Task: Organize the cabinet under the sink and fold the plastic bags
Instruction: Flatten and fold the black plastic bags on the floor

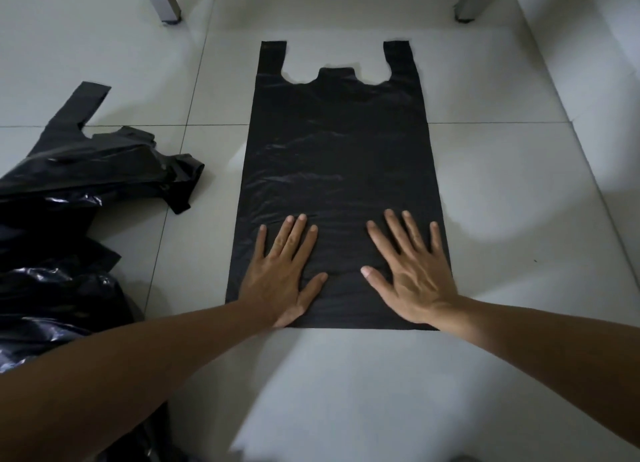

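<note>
— Two hands are down on the flat black plastic bag with two handle loops. See it, in the middle of the frame?

— Yes. It lies spread out on the pale tiled floor, loops at the top.

— The left hand is flat, fingers straight and spread, pressing the bag's lower left part. The right hand does the same on the lower right.

— And the dark stuff at the left edge?

— A crumpled heap of black plastic bags, beside the flat one but not touching it.

— Up top?

— Two grey metal legs, one in each upper corner.
</note>
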`<action>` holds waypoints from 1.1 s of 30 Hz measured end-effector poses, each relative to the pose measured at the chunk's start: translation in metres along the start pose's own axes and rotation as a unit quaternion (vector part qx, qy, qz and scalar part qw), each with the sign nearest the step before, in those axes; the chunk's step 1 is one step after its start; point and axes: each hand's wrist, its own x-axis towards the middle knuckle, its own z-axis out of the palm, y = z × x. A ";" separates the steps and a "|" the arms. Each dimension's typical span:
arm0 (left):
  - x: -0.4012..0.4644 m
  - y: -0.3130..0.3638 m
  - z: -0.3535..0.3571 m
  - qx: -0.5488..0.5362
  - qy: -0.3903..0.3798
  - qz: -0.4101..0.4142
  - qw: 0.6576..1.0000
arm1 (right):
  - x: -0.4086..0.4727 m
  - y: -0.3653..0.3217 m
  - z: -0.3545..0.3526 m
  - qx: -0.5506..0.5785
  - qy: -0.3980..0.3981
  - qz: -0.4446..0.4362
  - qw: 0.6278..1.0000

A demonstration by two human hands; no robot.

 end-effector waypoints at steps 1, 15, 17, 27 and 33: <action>0.000 -0.001 0.000 0.001 0.001 -0.009 1.000 | -0.003 0.008 0.000 -0.001 0.002 0.011 1.000; -0.036 -0.056 -0.002 -0.015 -0.017 -0.067 0.997 | -0.015 0.045 -0.004 -0.041 -0.043 0.063 0.996; -0.035 -0.055 -0.007 -0.014 -0.037 -0.067 0.997 | -0.015 0.047 -0.011 -0.059 -0.055 0.060 0.995; -0.014 -0.050 -0.057 0.011 -0.116 -0.110 0.987 | 0.005 -0.010 -0.049 -0.037 -0.044 -0.011 0.998; 0.005 -0.087 -0.126 0.034 -0.176 -0.136 0.974 | 0.049 -0.076 -0.105 0.075 -0.053 -0.075 0.993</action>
